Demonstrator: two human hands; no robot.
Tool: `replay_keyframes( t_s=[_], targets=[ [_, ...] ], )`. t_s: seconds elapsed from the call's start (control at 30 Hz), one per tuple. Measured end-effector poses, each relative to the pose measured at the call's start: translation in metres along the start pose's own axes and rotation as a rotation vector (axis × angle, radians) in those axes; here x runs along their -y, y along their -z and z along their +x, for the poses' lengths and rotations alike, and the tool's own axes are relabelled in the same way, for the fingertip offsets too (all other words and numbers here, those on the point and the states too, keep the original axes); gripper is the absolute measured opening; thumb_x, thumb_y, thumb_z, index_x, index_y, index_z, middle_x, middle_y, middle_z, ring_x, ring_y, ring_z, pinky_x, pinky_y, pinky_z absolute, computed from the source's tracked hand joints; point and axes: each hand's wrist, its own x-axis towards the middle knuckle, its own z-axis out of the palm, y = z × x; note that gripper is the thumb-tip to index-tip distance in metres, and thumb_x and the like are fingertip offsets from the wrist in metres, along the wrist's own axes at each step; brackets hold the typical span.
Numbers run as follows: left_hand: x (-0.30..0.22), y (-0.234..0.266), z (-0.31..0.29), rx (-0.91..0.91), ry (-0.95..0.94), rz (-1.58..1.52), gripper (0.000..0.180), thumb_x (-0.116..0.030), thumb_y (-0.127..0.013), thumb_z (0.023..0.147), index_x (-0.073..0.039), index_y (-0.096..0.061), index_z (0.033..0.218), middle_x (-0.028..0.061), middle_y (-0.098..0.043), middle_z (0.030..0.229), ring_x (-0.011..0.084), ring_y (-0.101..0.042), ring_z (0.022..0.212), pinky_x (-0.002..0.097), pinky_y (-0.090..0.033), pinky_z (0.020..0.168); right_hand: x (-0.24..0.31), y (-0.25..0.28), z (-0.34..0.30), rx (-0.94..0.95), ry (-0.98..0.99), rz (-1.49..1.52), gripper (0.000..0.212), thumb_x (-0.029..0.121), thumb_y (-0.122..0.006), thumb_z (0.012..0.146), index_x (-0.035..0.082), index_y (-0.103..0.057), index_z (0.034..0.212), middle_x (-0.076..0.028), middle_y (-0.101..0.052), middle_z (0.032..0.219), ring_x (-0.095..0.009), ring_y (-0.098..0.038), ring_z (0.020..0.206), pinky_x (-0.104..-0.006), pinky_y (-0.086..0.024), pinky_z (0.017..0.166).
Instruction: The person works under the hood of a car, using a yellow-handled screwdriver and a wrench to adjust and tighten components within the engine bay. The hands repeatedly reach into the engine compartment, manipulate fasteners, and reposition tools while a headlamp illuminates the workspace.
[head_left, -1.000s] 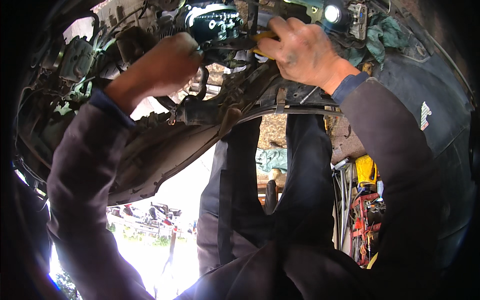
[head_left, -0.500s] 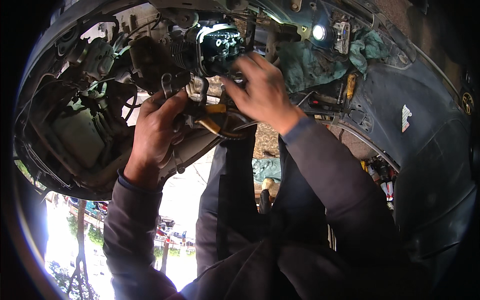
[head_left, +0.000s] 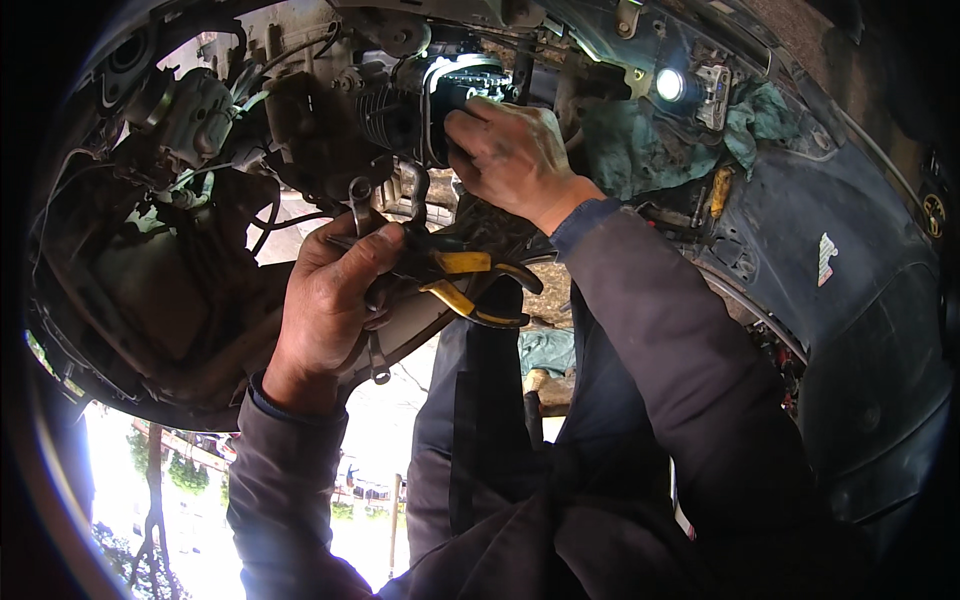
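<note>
My left hand [head_left: 325,295] is closed around a double ring spanner [head_left: 361,195] and a pair of pliers with yellow-and-black handles [head_left: 462,262]. One spanner ring sticks up above the thumb, and its other end hangs below the fingers. The pliers' handles point right, spread apart; their jaws are hidden near the hand. My right hand [head_left: 515,165] reaches into the lit, opened engine part [head_left: 432,95], which has a pale metal rim and a dark, bolted interior. Its fingers are curled together at that opening, and whatever they hold is hidden.
A lit lamp [head_left: 671,85] stands on the right beside a green cloth [head_left: 635,150]. A yellow-handled tool [head_left: 720,192] lies near the dark body panel [head_left: 870,260]. Hoses and cables crowd the left side. Another greenish cloth [head_left: 547,350] lies below, between my legs.
My right hand has gone up from below the opened part to its opening, fingers now curled. The pliers and spanner remain in my left hand. The whole view has shifted slightly.
</note>
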Motion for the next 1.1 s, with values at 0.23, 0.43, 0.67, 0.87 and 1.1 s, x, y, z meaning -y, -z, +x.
replay_keyframes(
  t_s=[0.23,0.43,0.67,0.87,1.1],
  targets=[
    [-0.001,-0.003,0.0,0.012,0.047,-0.011,0.013,-0.017,-0.061,0.095,-0.004,-0.063,0.095,-0.0046,-0.053,0.065,0.002,-0.039,0.047,0.0198,-0.027,0.042,0.0,0.0,0.0,-0.026,0.0,0.03,0.022,0.012,-0.074,0.071,0.01,-0.058,0.086,-0.005,-0.055,0.078,-0.029,-0.063,0.066,-0.0405,-0.051,0.056],
    [-0.001,-0.002,0.003,0.036,0.063,0.008,0.014,-0.017,-0.059,0.095,-0.004,-0.062,0.094,-0.0039,-0.054,0.065,0.0022,-0.038,0.047,0.0198,-0.026,0.042,0.002,0.001,0.0,-0.019,-0.017,0.012,0.021,0.012,-0.074,0.071,0.01,-0.058,0.085,-0.005,-0.056,0.079,-0.029,-0.063,0.066,-0.0396,-0.052,0.055],
    [-0.001,-0.008,0.006,-0.023,0.071,0.043,0.016,-0.019,-0.06,0.095,-0.004,-0.061,0.096,-0.0029,-0.055,0.065,0.0026,-0.038,0.047,0.0203,-0.027,0.042,-0.001,-0.006,-0.002,-0.042,-0.069,0.039,0.018,0.013,-0.073,0.074,0.009,-0.06,0.086,-0.005,-0.057,0.077,-0.029,-0.063,0.066,-0.0401,-0.051,0.055],
    [0.002,-0.018,0.02,0.015,0.137,0.015,0.018,-0.022,-0.058,0.096,-0.004,-0.06,0.092,-0.0024,-0.048,0.061,0.0056,-0.038,0.044,0.0218,-0.026,0.04,0.025,0.03,-0.034,-0.148,-0.315,0.457,0.037,0.034,-0.079,0.077,0.006,-0.062,0.094,-0.012,-0.065,0.085,-0.028,-0.067,0.077,-0.0394,-0.054,0.065],
    [0.009,-0.052,0.052,-0.024,0.119,0.095,0.026,-0.026,-0.06,0.095,0.0,-0.06,0.092,0.0018,-0.055,0.067,0.0082,-0.043,0.044,0.0232,-0.03,0.04,0.045,0.069,-0.086,0.109,-0.302,0.236,0.066,0.016,-0.081,0.065,0.004,-0.05,0.122,-0.017,-0.058,0.11,-0.035,-0.061,0.101,-0.0437,-0.054,0.085]
  ],
)
